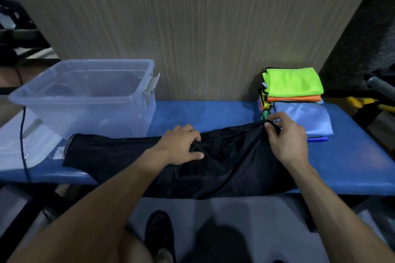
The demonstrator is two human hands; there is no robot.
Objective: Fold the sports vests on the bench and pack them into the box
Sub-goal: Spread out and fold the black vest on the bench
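Blue bench (352, 156) | black vest (128, 156) under both hands | left hand (181, 145) bunches it | right hand (286, 136) pinches edge

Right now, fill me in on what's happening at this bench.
A person is working on a black vest spread across the blue bench. The left hand grips a bunch of fabric near its middle, while the right hand pinches its far edge. The clear plastic box on the left has nothing visible inside. A stack of folded vests, neon green on top, sits on the right.
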